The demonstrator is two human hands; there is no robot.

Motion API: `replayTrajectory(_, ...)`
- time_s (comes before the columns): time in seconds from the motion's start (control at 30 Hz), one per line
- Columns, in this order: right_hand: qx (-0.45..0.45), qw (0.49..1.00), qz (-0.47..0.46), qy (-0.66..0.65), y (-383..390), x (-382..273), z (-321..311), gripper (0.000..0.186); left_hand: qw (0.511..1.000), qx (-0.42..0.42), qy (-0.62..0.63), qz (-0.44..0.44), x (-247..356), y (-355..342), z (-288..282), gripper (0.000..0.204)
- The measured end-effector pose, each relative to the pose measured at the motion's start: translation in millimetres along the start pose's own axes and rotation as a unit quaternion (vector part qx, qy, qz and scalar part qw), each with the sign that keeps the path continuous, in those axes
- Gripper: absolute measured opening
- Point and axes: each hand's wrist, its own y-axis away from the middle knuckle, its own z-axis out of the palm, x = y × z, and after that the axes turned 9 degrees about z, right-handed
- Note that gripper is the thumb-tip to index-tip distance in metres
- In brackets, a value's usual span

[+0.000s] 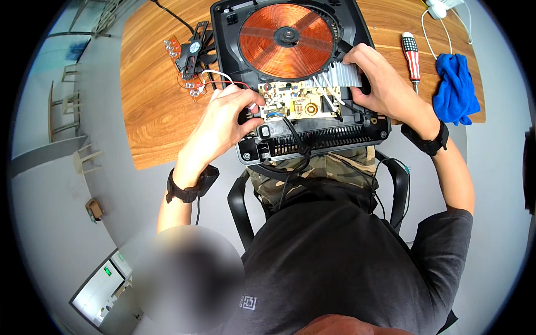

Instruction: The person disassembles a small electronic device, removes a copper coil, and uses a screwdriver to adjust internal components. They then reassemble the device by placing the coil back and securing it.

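Observation:
An open black induction cooker body (376,127) holds a round copper coil (268,39), a beige circuit board (293,96) and a silver finned heat sink (347,76). My left hand (226,114) has curled fingers at the board's left edge, by white and red wires; whether they grip the board or a connector is unclear. My right hand (385,84) curves around the heat sink's right end, thumb and index finger on the assembly. White and black cables cross the board. The lower part of the housing has a black slotted vent (298,139).
On the wooden table (151,111) lie a black fan (195,50) and small boards (170,47) at left. A screwdriver (411,58), blue cloth (452,89) and white plug with cable (438,10) are at right. A black chair (399,190) is beneath me.

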Motion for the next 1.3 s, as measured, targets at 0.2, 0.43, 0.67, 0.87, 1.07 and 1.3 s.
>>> replayTrajectory(0.2,-0.004,1.000,0.012,-0.007,0.0,-2.1,-0.3,0.049,1.000,0.006,0.030,0.004,-0.7,-0.5,-0.8,0.033)
replayTrajectory(0.43,0.001,1.000,0.015,-0.016,0.4,-1.3,1.2,0.050,0.999,0.016,0.036,0.000,-1.6,-0.3,1.8,0.028)
replayTrajectory(0.67,0.006,1.000,0.002,-0.019,-1.1,-2.2,1.0,0.050,0.999,0.046,0.021,-0.003,-1.5,2.2,4.4,0.024)
replayTrajectory(0.87,-0.013,1.000,0.023,-0.015,-0.9,-3.0,-0.7,0.049,0.999,0.030,0.040,-0.001,-1.6,1.2,2.3,0.026)
replayTrajectory(1.07,0.003,1.000,-0.003,-0.008,-1.6,-1.2,0.8,0.050,0.999,0.028,0.040,-0.008,-0.7,2.5,2.6,0.027)
replayTrajectory(1.3,0.004,1.000,-0.001,-0.025,-1.1,-1.8,1.6,0.050,0.998,0.036,0.046,-0.001,0.1,2.8,3.6,0.027)
